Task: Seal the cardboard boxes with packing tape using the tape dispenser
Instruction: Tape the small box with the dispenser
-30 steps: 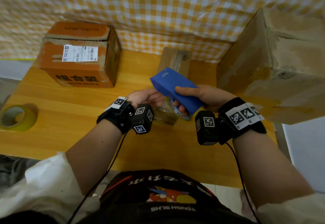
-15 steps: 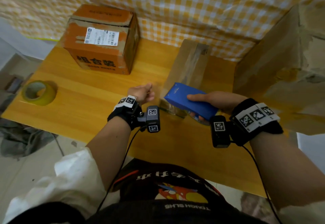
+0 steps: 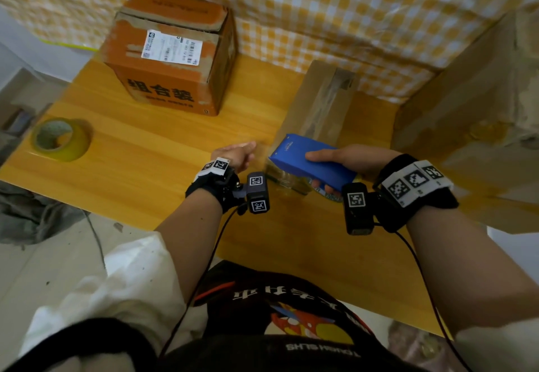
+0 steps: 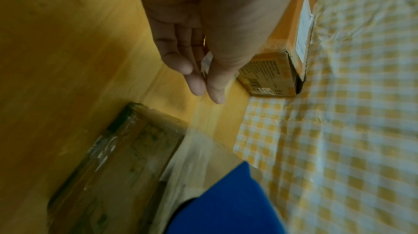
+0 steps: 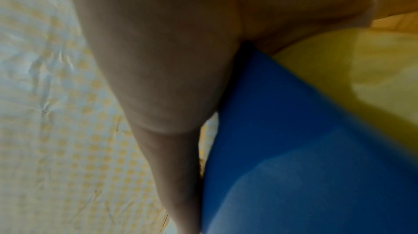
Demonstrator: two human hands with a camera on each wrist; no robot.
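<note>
My right hand [image 3: 344,157] grips a blue tape dispenser [image 3: 312,164], thumb on top, over the near end of a long narrow brown box [image 3: 318,103] that has clear tape along its top. The left hand [image 3: 242,154] is just left of the dispenser; its thumb and fingers [image 4: 207,91] pinch together, apparently on the end of a faint clear tape strip [image 4: 194,130] leading back to the dispenser [image 4: 226,205]. An orange box [image 3: 175,50] with a white label stands at the back left. The right wrist view shows only my thumb and the blue dispenser [image 5: 294,148].
A yellow tape roll [image 3: 58,141] lies near the left edge of the wooden table [image 3: 145,173]. A large worn cardboard box [image 3: 466,109] fills the right side. Checked cloth [image 3: 320,6] covers the wall behind. The floor drops off left of the table.
My left hand has moved left, away from the dispenser. The dispenser has come down to the near end of the narrow box. My head view has shifted.
</note>
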